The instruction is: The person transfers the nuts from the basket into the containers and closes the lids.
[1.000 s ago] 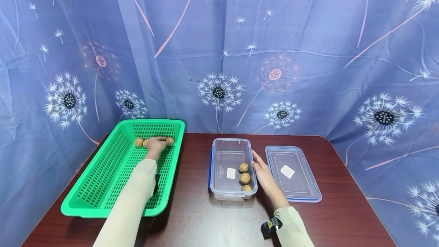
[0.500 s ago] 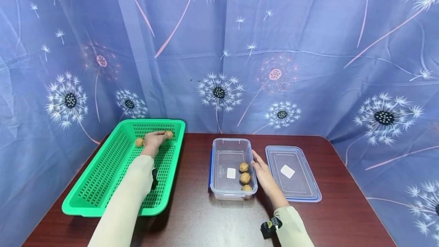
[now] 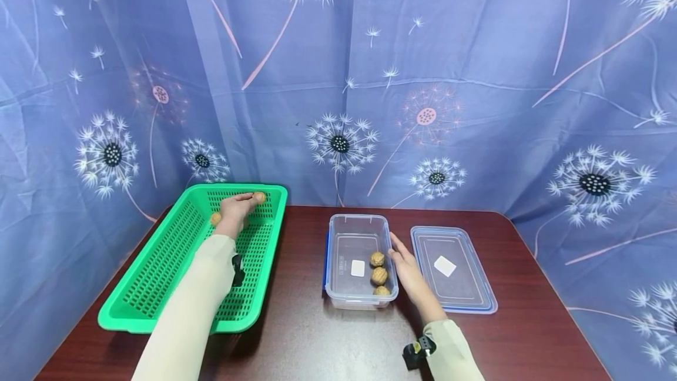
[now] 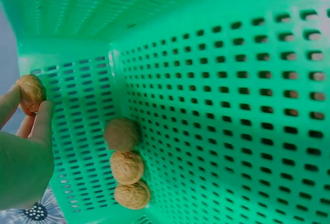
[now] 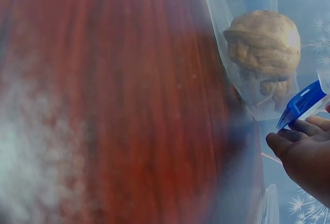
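Brown and ridged, the walnut (image 4: 33, 92) I pinch in my left hand (image 4: 25, 161) looks light, stiff and hardly slippery, best held across its rounded sides.

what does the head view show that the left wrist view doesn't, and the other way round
Only head: the right hand at the clear box, three walnuts inside, and the lid to its right.

Only left wrist: all three loose walnuts in the green basket fully visible; head doesn't show them all clearly.

Both: that basket, the left hand pinching a walnut, and the flowered cloth.
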A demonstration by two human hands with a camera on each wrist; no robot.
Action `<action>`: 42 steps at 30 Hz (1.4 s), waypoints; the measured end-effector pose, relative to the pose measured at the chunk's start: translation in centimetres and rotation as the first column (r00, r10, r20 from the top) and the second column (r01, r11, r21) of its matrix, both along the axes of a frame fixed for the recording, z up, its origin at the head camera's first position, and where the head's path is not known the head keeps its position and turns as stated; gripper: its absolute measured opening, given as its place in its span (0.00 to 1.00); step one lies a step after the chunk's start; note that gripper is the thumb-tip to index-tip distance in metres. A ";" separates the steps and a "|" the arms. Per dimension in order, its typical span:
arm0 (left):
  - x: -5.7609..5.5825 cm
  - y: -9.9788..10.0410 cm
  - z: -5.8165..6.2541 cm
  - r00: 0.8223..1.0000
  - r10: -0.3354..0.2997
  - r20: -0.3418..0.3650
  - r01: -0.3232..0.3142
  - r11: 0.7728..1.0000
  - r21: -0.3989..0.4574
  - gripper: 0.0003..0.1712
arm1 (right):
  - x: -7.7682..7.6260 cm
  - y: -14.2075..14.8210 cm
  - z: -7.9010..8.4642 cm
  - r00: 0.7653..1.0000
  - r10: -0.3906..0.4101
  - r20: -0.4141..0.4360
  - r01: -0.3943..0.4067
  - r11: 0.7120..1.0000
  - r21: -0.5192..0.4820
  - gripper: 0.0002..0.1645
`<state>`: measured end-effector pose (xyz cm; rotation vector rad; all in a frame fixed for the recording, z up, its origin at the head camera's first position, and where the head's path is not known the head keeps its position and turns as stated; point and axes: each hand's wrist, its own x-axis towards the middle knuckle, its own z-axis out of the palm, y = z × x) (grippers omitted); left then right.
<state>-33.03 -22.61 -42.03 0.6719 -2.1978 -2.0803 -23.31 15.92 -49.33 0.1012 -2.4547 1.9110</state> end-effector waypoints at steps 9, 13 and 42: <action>-0.2 0.6 1.6 0.999 -0.007 -0.045 0.010 0.998 0.068 0.30 | -0.2 0.1 -0.3 1.000 -0.017 0.005 0.017 1.000 0.013 0.30; -0.6 1.3 2.3 0.996 0.020 -0.087 -0.010 0.993 0.115 0.27 | -0.2 0.2 -0.3 1.000 -0.015 0.002 0.015 1.000 0.015 0.30; -2.0 8.7 6.0 0.984 -0.027 -0.174 0.065 0.974 0.218 0.24 | -0.3 0.2 -0.3 1.000 0.003 0.018 -0.004 1.000 0.021 0.30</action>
